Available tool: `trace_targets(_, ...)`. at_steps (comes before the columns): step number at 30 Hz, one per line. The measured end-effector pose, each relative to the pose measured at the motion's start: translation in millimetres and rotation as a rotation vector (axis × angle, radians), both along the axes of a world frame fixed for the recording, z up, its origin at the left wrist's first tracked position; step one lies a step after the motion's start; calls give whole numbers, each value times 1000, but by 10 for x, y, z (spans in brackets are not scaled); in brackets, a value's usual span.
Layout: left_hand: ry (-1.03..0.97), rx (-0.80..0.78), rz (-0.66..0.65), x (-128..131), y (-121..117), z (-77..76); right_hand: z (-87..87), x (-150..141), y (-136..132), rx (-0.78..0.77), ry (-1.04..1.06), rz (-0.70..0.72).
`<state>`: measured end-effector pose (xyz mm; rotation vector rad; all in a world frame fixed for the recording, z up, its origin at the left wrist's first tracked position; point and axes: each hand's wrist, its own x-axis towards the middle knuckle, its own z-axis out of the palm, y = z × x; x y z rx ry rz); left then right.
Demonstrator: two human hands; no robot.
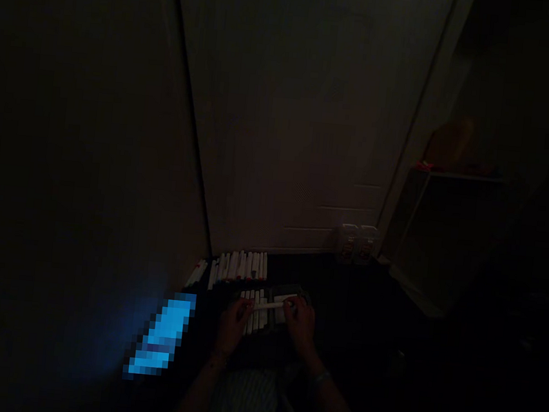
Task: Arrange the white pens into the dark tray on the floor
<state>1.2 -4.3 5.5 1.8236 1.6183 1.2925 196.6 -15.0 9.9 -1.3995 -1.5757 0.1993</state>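
Marker (269, 306) clamped in both hands (234, 325) (300, 325); container labels (347, 250) too dark to read.

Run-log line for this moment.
left hand: pinches white stick, one end; right hand: pinches other end; tray: below, holds more sticks; behind: row of sticks; two clear containers

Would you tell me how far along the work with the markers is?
It looks partway along. Several slim markers lie in the open case. The left hand and right hand hold one white marker above it. The outer row lies outside, perhaps left to sort; darkness hides finer detail.
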Motion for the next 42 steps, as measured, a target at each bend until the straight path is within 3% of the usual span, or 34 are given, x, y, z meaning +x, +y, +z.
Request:
trace_targets(6,-7,14,0,-7,6,-23,-16,11,10,-13,-27,-6)
trace_targets(16,-25,-22,-9,31,-47,73,34,21,-20,-21,-71,13)
trace_targets(42,-110,-10,-16,10,-14,6,-54,24,37,-13,-131,1)
